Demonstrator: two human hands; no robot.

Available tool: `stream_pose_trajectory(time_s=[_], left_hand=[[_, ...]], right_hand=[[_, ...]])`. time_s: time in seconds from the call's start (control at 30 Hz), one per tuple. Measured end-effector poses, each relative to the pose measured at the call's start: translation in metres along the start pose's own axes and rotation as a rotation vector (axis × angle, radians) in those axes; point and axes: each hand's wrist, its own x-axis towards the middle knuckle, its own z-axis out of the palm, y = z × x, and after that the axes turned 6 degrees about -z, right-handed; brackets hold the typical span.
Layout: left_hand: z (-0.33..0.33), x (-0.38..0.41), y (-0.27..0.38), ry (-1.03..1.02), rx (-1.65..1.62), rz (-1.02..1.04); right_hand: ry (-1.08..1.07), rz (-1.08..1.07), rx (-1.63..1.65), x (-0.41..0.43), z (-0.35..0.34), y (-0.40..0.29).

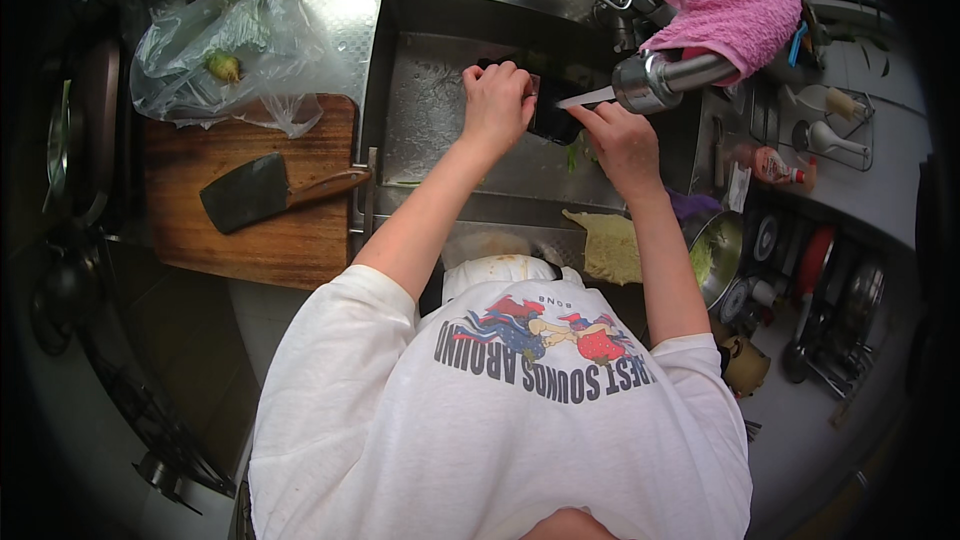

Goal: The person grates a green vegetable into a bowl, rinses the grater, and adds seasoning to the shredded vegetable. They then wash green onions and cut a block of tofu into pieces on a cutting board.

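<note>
Over the stainless steel sink (431,90), my left hand (499,101) grips the left edge of a black plastic piece (553,126), perhaps a container. My right hand (619,142) pinches its right side with the fingertips. A stream of water (589,97) runs from the metal faucet (646,82) onto the piece, close to the right fingers. The hands hide part of its shape. Green vegetable scraps (574,154) lie just below it in the sink.
A cleaver (251,193) rests on the wooden cutting board (240,262) at left. Above it lies a clear plastic bag (270,37) with a greenish vegetable (223,67). A pink towel (731,7) drapes the faucet. A yellow cloth (611,247) and a metal bowl (724,255) are at right.
</note>
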Motion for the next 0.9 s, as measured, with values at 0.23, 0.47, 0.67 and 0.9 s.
stream_pose_trajectory(time_s=[0.23, 0.47, 0.67, 0.9], left_hand=[[0.004, 0.006, 0.003, 0.036, 0.044, 0.026], [0.003, 0.003, -0.001, 0.141, -0.065, 0.001], [-0.01, -0.017, -0.022, 0.163, -0.192, -0.346], [-0.007, -0.022, -0.014, 0.136, -0.136, -0.18]], right_hand=[[0.027, -0.023, 0.002, 0.001, -0.001, -0.002], [0.027, 0.051, 0.076, 0.001, -0.002, -0.003], [0.041, 0.125, 0.128, -0.005, -0.004, -0.003], [-0.01, 0.136, 0.146, -0.007, -0.003, -0.003]])
